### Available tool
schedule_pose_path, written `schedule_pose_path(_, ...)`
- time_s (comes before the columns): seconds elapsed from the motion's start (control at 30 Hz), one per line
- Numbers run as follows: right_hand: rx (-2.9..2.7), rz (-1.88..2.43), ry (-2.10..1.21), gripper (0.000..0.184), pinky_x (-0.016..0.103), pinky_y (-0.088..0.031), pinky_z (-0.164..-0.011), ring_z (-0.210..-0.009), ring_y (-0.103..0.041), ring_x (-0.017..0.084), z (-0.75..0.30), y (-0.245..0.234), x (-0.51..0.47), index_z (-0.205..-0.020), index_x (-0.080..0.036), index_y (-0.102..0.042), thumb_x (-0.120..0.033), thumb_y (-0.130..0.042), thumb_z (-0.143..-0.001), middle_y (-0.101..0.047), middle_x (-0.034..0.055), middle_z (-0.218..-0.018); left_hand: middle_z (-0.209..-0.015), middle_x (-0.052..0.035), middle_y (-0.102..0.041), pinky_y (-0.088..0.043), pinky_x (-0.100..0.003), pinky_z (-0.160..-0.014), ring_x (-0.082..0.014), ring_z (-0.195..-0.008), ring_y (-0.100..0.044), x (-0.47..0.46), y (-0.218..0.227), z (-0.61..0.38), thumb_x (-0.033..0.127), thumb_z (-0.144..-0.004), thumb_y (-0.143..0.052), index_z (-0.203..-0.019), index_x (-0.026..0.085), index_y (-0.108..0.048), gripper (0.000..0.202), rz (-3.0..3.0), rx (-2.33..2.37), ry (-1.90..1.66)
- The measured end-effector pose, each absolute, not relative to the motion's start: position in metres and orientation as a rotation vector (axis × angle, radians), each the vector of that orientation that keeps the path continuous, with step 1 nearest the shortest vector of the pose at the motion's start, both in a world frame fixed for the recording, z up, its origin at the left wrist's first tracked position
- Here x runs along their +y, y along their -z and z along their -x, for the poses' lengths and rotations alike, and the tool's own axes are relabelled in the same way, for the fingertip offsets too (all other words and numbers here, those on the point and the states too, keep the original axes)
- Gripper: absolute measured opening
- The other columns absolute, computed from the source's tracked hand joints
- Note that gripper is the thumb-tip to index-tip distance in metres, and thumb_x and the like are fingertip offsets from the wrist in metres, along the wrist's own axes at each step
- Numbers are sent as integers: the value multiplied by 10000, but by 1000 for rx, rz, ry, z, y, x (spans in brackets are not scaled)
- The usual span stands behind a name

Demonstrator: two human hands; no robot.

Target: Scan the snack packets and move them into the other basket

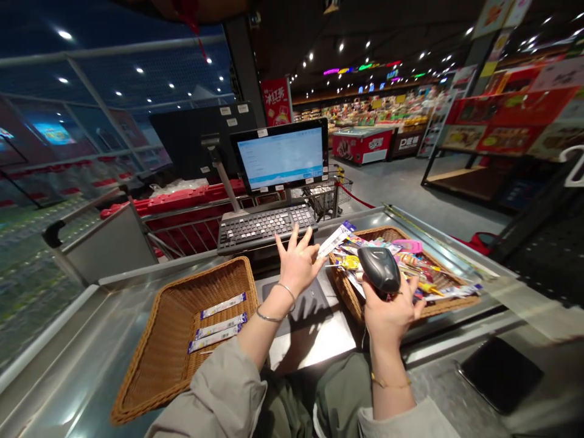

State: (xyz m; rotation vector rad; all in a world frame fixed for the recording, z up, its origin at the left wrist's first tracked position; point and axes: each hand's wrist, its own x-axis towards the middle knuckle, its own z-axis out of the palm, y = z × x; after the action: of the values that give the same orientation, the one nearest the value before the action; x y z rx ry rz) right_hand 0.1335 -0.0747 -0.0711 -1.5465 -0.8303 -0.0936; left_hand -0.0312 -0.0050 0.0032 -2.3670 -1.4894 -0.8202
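My left hand (297,260) is raised in front of the keyboard, pinching a slim white-and-blue packet (335,239) between thumb and finger while the other fingers spread. In my right hand (389,313) is a black handheld barcode scanner (380,268), its head turned up near the packet. Behind the scanner lies a wicker basket (344,293) filled with small, colourful packaged items (413,263). To the left stands a second wicker basket (157,322), holding three similar slim packets (222,326) on its bottom.
A black keyboard (267,225) sits below a lit monitor (283,157). The metal counter (107,340) runs under both baskets. A dark flat object (500,372) lies at the right. Beyond are a shopping cart (182,231) and store shelves (511,115).
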Motion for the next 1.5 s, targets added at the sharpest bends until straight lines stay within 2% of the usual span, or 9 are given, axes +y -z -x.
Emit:
schedule_pose_path(0.23, -757, 1583, 61, 624, 696, -126, -1163, -1419, -398, 457, -141, 67, -76, -1165, -140, -693, -579, -739, -724, -665, 211, -1292, -1498, -45, -525, -32, -780, -1162, -356, -1509, -266, -3, -1, 11, 463, -896, -645, -1013, 308, -759, 224, 2427, -1508, 843)
schedule_pose_path(0.6, -634, 1609, 201, 690, 667, -282, -1134, -1350, -479, 480, -158, 65, -81, -1070, -40, -718, -644, -678, -738, -659, 287, -1257, -1522, -12, -501, -15, -764, -1164, -315, -1526, -232, 3, 5, -22, 496, -913, -613, -1054, 325, -743, 256, 2498, -1499, 808)
schedule_pose_path(0.8, -541, 1662, 187, 796, 692, -337, -1096, -1284, -518, 518, -168, 67, -82, -1185, -26, -689, -652, -722, -694, -617, 308, -1307, -1531, -9, -492, -33, -773, -1160, -309, -1534, -209, 12, 0, -55, 505, -941, -565, -1055, 301, -736, 290, 2557, -1447, 763)
schedule_pose_path(0.87, -539, 1671, 190, 817, 685, -347, -1094, -1276, -524, 519, -169, 68, -83, -1212, -19, -677, -650, -727, -694, -585, 312, -1351, -1536, -2, -485, -56, -786, -1151, -306, -1533, -211, 16, -3, -69, 534, -964, -509, -1128, 308, -712, 345, 2598, -1455, 739)
schedule_pose_path(0.93, -553, 1675, 197, 834, 679, -359, -1090, -1268, -532, 517, -169, 68, -83, -1233, -14, -665, -645, -733, -692, -567, 311, -1374, -1563, -16, -445, -93, -779, -1156, -303, -1533, -215, 19, -6, -80, 585, -963, -475, -1284, 306, -635, 454, 2612, -1493, 759)
schedule_pose_path(1.07, -593, 1673, 198, 791, 691, -357, -1084, -1275, -524, 517, -168, 71, -83, -1210, -19, -680, -638, -711, -719, -612, 300, -1318, -1586, -38, -403, -101, -731, -1190, -277, -1535, -216, 22, -4, -79, 606, -976, -416, -1424, 273, -518, 567, 2575, -1521, 810)
schedule_pose_path(1.3, -667, 1632, 234, 662, 679, -330, -1101, -1304, -512, 494, -161, 73, -80, -1107, -61, -718, -609, -705, -738, -663, 273, -1245, -1575, -61, -422, -116, -694, -1208, -295, -1533, -218, 13, 10, -36, 591, -971, -449, -1426, 261, -525, 567, 2483, -1583, 823)
schedule_pose_path(1.43, -701, 1617, 176, 686, 669, -323, -1102, -1331, -488, 481, -148, 64, -82, -1139, -77, -704, -629, -704, -732, -627, 275, -1307, -1578, -63, -416, -101, -699, -1207, -298, -1529, -230, 1, 9, -14, 583, -955, -496, -1410, 269, -539, 555, 2486, -1607, 833)
schedule_pose_path(1.5, -755, 1599, 141, 689, 666, -282, -1128, -1368, -456, 468, -139, 59, -83, -1167, -89, -691, -634, -692, -744, -632, 257, -1316, -1577, -64, -418, -102, -707, -1201, -302, -1527, -233, -6, 7, -1, 567, -952, -516, -1401, 271, -547, 538, 2482, -1632, 841)
